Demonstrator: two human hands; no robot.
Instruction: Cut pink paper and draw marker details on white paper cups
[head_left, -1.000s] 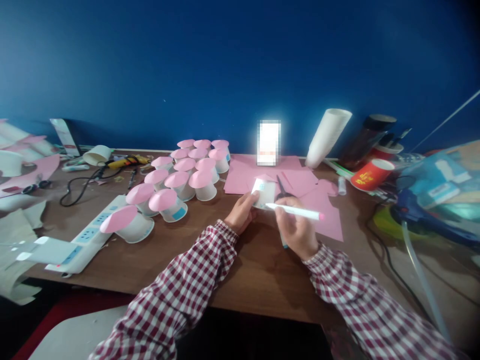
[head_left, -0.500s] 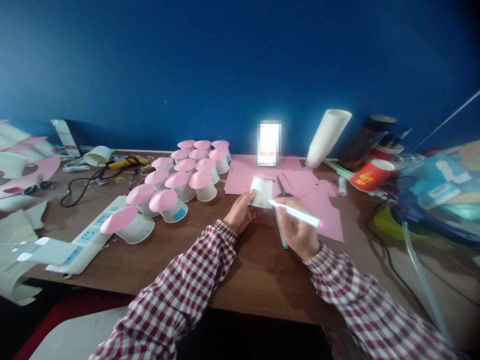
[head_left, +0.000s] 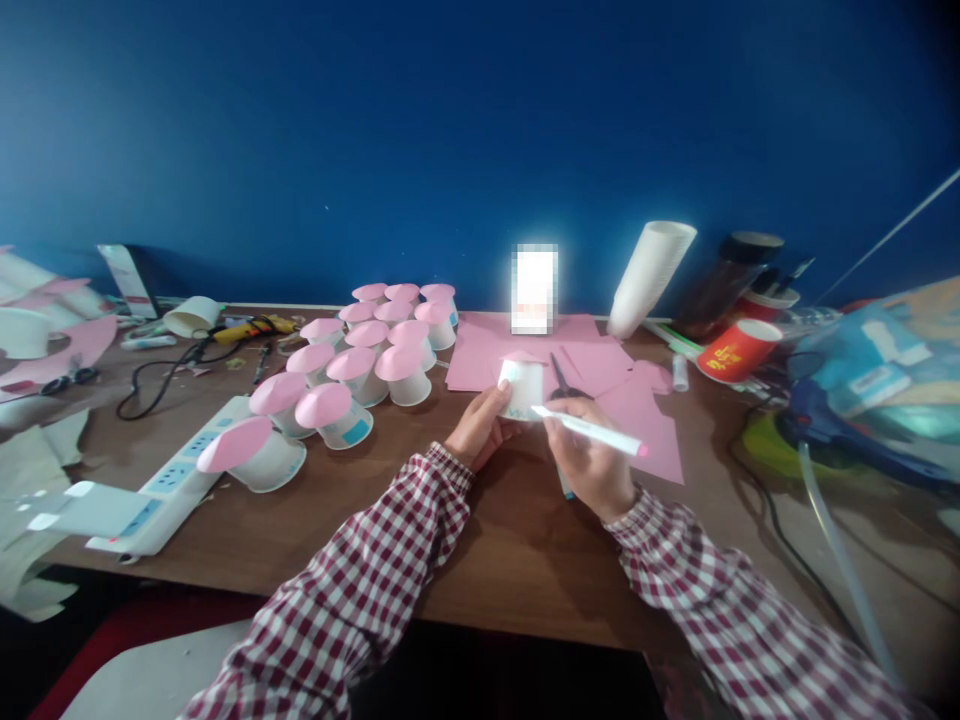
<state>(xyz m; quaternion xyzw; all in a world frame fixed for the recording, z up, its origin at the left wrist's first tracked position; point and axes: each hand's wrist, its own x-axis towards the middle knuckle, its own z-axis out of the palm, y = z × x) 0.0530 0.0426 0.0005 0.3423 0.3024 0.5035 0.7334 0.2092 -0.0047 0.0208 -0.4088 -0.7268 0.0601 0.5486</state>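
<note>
In my left hand [head_left: 481,425] is a white paper cup [head_left: 523,388] with a pink paper cone on top, gripped at its left side. My right hand [head_left: 592,460] is closed round a white marker [head_left: 596,431] with a pink end. The marker's tip is at the cup's lower right edge; I cannot tell if it touches. Faint bluish marks show low on the cup. Behind my right hand lie scissors [head_left: 559,376], partly hidden. Under the cup and beyond it are pink paper sheets [head_left: 480,350].
Several cone-topped cups [head_left: 405,370] stand in rows to the left, near a power strip [head_left: 176,480]. A bright phone [head_left: 534,290] stands at the back. Rightward are a stack of white cups [head_left: 651,280], a red cup [head_left: 739,350] and a blue glue gun [head_left: 825,430].
The cup has tilted slightly, showing more of the cone and the marks low on its side. The marker has shifted slightly left and down with my right hand.
</note>
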